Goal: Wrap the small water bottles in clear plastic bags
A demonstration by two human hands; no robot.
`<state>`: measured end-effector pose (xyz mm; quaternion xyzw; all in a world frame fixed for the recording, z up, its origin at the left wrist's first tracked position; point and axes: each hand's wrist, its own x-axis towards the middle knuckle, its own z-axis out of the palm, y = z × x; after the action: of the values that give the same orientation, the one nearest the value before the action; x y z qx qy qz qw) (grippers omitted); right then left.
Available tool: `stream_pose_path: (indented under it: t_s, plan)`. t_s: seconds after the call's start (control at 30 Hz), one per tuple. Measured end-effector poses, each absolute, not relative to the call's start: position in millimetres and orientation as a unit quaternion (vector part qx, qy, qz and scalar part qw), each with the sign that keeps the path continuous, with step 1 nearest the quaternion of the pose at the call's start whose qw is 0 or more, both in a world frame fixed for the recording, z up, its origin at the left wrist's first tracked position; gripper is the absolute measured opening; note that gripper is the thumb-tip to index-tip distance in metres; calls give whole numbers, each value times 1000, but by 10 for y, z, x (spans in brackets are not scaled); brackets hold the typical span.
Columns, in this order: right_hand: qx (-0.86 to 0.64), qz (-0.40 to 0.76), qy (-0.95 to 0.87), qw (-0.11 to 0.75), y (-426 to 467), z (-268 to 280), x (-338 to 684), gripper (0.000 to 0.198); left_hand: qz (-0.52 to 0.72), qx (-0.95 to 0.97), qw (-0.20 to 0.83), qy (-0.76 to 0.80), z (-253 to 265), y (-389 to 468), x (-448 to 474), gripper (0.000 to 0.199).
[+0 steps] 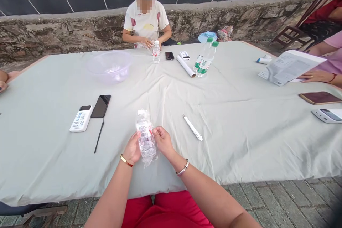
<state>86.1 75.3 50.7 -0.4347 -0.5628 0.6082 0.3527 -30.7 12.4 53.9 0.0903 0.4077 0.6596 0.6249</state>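
A small water bottle (146, 134) with a white cap lies in clear plastic wrap near the table's front edge, its cap end pointing away from me. My left hand (133, 148) grips its left side, thumb on the label. On the right, my right hand (163, 141) is closed, thumb and fingers pinching the wrap at the bottle's edge. Loose film sticks out past the bottle's near end. To the right of my hands lies a white utility knife (192, 127). A black phone (100, 106) with a strap and a white power bank (81, 118) are to the left.
A pale cloth covers the table (235, 124). Further back are a clear basin (110, 66), an upright small bottle (156, 52), two green-capped bottles (205, 62) and a white roll (186, 66). A person (146, 21) sits opposite; another at right holds a booklet (290, 66).
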Motion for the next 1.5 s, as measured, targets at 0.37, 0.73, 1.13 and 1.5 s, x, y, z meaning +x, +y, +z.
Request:
stream_pose_path:
  t_s: [0.37, 0.73, 1.13, 1.5]
  plan:
    - [-427, 660, -476, 394, 783, 727, 1089, 33, 633, 104, 632, 435, 636, 284, -192, 43]
    - [-472, 662, -380, 442, 994, 684, 1314, 34, 627, 16, 642, 442, 636, 354, -318, 36]
    - [-583, 290, -739, 173, 1178, 454, 1477, 12, 635, 7, 634, 441, 582, 315, -547, 35]
    - [-477, 64, -863, 156, 1148, 415, 1473, 43, 583, 217, 439, 648, 526, 226, -575, 49]
